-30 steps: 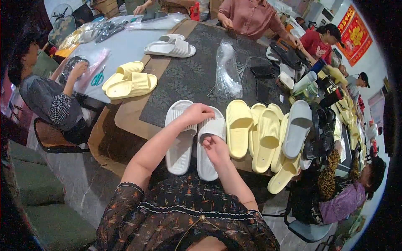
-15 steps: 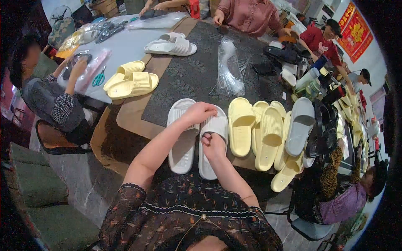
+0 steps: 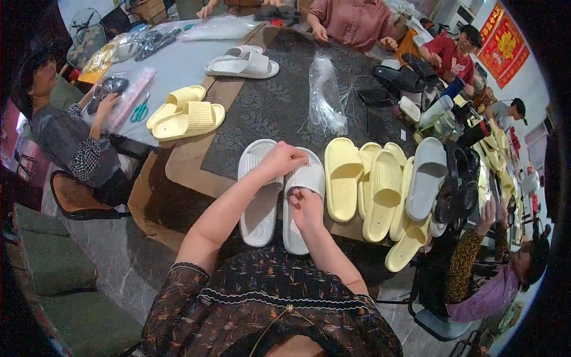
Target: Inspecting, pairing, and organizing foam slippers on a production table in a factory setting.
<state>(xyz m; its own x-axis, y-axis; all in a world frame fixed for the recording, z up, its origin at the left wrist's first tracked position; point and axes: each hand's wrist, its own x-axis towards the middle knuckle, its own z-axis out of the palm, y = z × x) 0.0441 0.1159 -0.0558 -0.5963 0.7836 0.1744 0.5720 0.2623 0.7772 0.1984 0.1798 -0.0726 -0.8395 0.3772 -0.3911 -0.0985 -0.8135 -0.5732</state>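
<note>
In front of me a pair of pale grey slide slippers lies side by side, soles down: a left slipper and a right slipper. My left hand reaches over from the left, its fingertips pinched on the ribbed strap of the right slipper. At the strap's rear opening is my right hand, fingers curled in against the edge. Whatever lies between either hand's fingers is too small or hidden to tell. Farther off lies a bundle of clear thin plastic strands in a bag.
Several yellow slippers and a grey slipper crowd the table's right edge. A yellow pair and another pale pair lie farther left. Green-handled scissors rest on the white table. Other people sit around, a co-worker at left.
My hands stay at the right slipper; the right fingers shift slightly. Around the table, co-workers' hands have moved, and a black item at the far edge has shifted right.
</note>
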